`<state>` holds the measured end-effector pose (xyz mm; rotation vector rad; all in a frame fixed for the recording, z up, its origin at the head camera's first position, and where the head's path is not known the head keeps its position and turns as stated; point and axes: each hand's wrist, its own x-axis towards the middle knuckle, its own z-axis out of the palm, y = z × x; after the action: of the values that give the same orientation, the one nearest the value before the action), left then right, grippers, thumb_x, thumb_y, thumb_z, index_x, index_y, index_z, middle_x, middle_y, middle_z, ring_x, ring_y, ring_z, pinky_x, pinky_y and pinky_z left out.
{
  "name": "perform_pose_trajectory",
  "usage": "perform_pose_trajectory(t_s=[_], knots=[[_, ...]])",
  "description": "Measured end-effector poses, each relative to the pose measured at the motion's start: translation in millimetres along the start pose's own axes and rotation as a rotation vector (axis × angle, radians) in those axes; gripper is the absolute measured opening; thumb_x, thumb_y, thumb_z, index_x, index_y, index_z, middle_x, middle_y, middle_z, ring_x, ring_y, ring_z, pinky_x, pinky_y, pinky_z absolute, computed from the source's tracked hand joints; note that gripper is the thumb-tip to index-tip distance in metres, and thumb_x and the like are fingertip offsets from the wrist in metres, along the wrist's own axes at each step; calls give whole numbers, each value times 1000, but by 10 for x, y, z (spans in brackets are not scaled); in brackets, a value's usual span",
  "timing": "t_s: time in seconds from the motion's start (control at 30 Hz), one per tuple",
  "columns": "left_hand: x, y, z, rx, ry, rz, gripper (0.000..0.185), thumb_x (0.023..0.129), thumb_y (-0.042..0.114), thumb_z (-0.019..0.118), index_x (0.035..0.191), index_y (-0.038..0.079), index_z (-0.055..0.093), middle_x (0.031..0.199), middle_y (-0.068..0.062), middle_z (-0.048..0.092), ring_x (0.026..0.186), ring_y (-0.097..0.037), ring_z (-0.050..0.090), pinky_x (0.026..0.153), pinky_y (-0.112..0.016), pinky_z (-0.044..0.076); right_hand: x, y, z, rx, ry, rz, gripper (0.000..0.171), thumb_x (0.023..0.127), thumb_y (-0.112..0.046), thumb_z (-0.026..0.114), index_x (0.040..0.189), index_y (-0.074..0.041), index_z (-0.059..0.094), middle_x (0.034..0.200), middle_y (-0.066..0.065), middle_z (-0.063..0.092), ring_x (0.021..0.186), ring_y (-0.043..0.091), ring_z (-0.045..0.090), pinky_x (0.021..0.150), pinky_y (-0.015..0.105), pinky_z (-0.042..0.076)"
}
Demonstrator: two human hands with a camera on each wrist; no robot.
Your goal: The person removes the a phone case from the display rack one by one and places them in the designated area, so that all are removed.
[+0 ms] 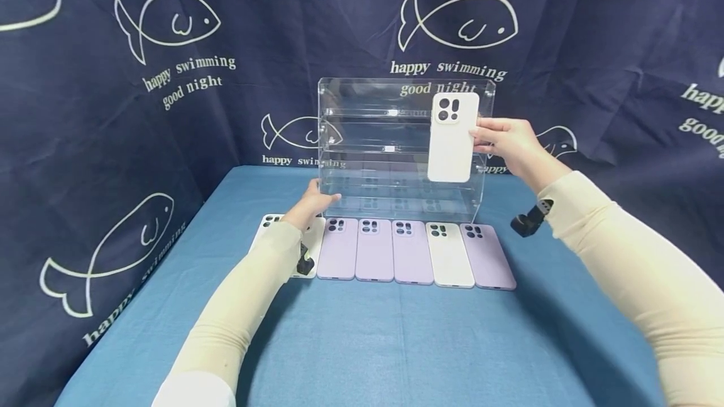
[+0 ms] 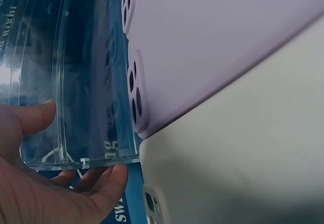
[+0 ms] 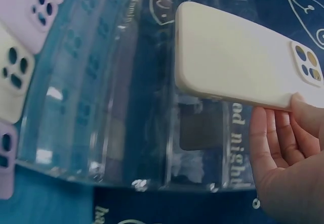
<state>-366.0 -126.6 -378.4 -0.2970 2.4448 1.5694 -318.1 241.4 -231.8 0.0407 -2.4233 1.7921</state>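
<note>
My right hand (image 1: 511,143) pinches a white phone case (image 1: 452,149) by its long edge, thumb on one side and fingers on the other. The case hangs upright in front of the right part of a clear tiered acrylic display stand (image 1: 362,137), its camera cutouts at the top. My left hand (image 1: 308,205) grips the stand's left side panel (image 2: 86,162). In the left wrist view, its thumb lies over the inner side and the fingers are outside the panel. The stand's tiers hold no cases.
Along the stand's front lies a row of cases: a lavender case (image 1: 337,250) among several others, a white case (image 1: 450,255), and a lavender case (image 1: 488,256) at the right end. White cases at the left end are partly covered by my left arm. A blue cloth (image 1: 407,338) covers the table; a fish-print curtain (image 1: 283,36) hangs behind.
</note>
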Motion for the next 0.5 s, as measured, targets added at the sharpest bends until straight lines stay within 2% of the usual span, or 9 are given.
perform_pose_trajectory(t_s=[0.2, 0.3, 0.4, 0.47, 0.5], knots=[[-12, 23, -20, -3, -3, 13, 84, 94, 29, 63, 155, 19, 6, 161, -15, 15, 148, -35, 18, 122, -52, 20, -119, 227, -147, -22, -37, 13, 58, 95, -21, 63, 139, 11, 43, 76, -21, 66, 72, -3, 65, 73, 14, 58], [-18, 23, -22, 3, -6, 11, 84, 94, 29, 63, 155, 19, 6, 161, -14, 15, 148, -34, 17, 122, -52, 20, -167, 344, -227, -19, -52, 25, 49, 95, -20, 63, 135, 5, 49, 75, -21, 67, 71, -2, 67, 73, 15, 58], [-26, 15, -18, 0, -5, 4, 84, 94, 29, 63, 155, 19, 6, 161, -14, 16, 148, -34, 18, 122, -51, 19, -208, 447, -304, 19, -62, 48, 24, 93, -16, 65, 116, -7, 62, 74, -18, 69, 69, 0, 68, 72, 17, 59], [-34, 15, -15, -1, -3, 2, 84, 94, 29, 63, 155, 19, 7, 161, -14, 16, 148, -34, 18, 122, -51, 19, -238, 524, -362, 35, -67, 62, 6, 93, -15, 65, 99, -16, 65, 74, -16, 69, 69, 1, 68, 71, 18, 60], [-40, 16, -15, -2, -2, 5, 84, 94, 28, 63, 155, 18, 7, 160, -14, 17, 148, -34, 18, 122, -51, 19, -251, 565, -393, 50, -74, 75, 6, 93, -14, 65, 93, -20, 66, 74, -16, 69, 69, 1, 68, 71, 18, 60]])
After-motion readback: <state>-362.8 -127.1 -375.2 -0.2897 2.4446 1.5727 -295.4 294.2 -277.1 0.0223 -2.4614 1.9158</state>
